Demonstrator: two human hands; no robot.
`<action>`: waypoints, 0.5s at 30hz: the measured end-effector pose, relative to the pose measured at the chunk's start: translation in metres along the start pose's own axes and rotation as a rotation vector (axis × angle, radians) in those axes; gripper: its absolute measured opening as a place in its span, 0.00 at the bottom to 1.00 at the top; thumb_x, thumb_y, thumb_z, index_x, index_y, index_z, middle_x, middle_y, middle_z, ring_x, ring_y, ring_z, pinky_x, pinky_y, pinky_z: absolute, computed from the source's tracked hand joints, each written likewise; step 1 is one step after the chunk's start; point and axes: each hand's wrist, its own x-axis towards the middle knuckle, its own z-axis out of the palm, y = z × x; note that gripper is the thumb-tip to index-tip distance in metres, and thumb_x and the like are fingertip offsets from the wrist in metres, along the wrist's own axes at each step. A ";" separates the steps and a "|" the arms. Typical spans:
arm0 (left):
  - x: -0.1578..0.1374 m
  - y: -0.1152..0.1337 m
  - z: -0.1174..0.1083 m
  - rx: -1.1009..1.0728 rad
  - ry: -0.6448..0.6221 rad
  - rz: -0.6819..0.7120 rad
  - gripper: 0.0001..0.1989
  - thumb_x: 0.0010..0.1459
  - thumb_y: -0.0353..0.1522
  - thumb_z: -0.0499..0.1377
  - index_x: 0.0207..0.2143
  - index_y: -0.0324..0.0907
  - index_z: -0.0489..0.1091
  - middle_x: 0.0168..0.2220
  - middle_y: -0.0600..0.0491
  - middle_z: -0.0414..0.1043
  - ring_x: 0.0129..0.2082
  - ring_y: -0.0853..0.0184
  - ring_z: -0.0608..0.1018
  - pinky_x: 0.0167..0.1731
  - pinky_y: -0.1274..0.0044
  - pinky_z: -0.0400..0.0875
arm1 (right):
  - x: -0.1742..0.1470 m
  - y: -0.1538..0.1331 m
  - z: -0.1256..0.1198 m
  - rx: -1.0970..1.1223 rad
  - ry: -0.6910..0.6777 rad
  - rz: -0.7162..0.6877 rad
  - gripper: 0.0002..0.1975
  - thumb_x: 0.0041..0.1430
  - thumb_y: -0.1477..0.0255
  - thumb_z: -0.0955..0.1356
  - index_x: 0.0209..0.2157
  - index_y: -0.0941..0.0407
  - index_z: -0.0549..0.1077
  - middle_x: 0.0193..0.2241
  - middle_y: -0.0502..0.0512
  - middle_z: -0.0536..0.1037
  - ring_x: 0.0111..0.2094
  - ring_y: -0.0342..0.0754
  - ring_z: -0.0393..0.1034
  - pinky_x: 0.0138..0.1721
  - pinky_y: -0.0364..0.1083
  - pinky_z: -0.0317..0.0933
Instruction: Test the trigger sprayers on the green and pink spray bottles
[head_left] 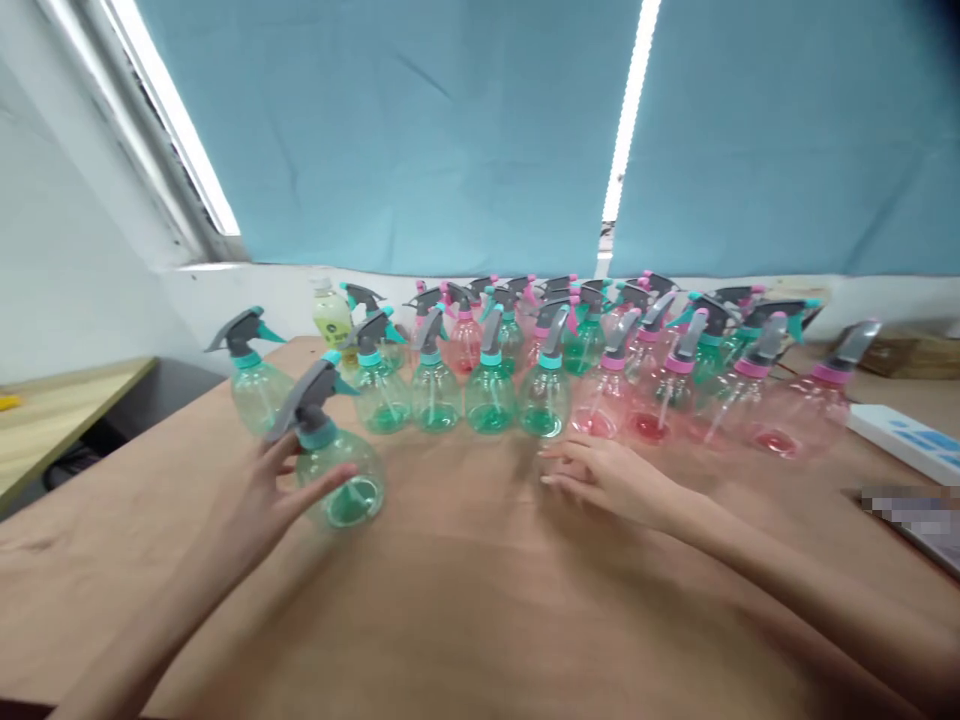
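My left hand [262, 490] is wrapped round the body of a clear green spray bottle [352, 465] with a grey and turquoise trigger head, thumb in front and fingers behind. That bottle is at the left, nearer to me than the others. My right hand [600, 475] is low over the table in front of the row, fingers loosely bent and apart, with nothing seen in them. Just behind it are a green spray bottle [546, 395] and a pink spray bottle [600, 400]. Another green spray bottle [259, 390] stands behind my left hand.
Several green and pink spray bottles stand in rows along the back of the wooden table [450, 600]. Behind them are a yellow-green bottle [330, 315] and a blue curtain [450, 130]. A white and blue box [907, 440] and a dark flat object [922, 525] lie at right.
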 end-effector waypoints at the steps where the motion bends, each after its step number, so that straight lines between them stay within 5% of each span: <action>1: 0.007 -0.007 -0.005 0.031 -0.012 -0.062 0.24 0.47 0.53 0.63 0.40 0.47 0.74 0.44 0.47 0.73 0.41 0.46 0.78 0.38 0.58 0.74 | 0.012 -0.016 -0.002 0.021 0.004 0.008 0.15 0.66 0.63 0.64 0.48 0.54 0.75 0.45 0.58 0.79 0.42 0.52 0.76 0.45 0.53 0.69; 3: 0.022 -0.018 -0.011 0.050 -0.037 -0.101 0.27 0.47 0.56 0.61 0.39 0.45 0.73 0.46 0.46 0.72 0.44 0.44 0.76 0.42 0.56 0.71 | 0.038 -0.048 -0.004 0.044 0.035 -0.019 0.16 0.66 0.62 0.65 0.50 0.55 0.74 0.43 0.58 0.79 0.36 0.50 0.76 0.43 0.52 0.69; 7: 0.051 -0.030 -0.012 0.041 -0.041 -0.135 0.31 0.44 0.55 0.63 0.43 0.43 0.68 0.43 0.46 0.75 0.44 0.46 0.77 0.42 0.61 0.71 | 0.093 -0.101 0.006 0.122 0.102 -0.076 0.18 0.64 0.63 0.67 0.52 0.57 0.73 0.45 0.59 0.78 0.41 0.52 0.76 0.47 0.53 0.66; 15: 0.089 -0.045 -0.006 0.072 -0.146 -0.036 0.24 0.49 0.47 0.61 0.42 0.39 0.68 0.42 0.43 0.75 0.45 0.51 0.77 0.43 0.65 0.71 | 0.164 -0.143 0.033 0.095 0.187 0.083 0.31 0.62 0.62 0.68 0.61 0.65 0.64 0.52 0.71 0.74 0.55 0.62 0.67 0.52 0.57 0.62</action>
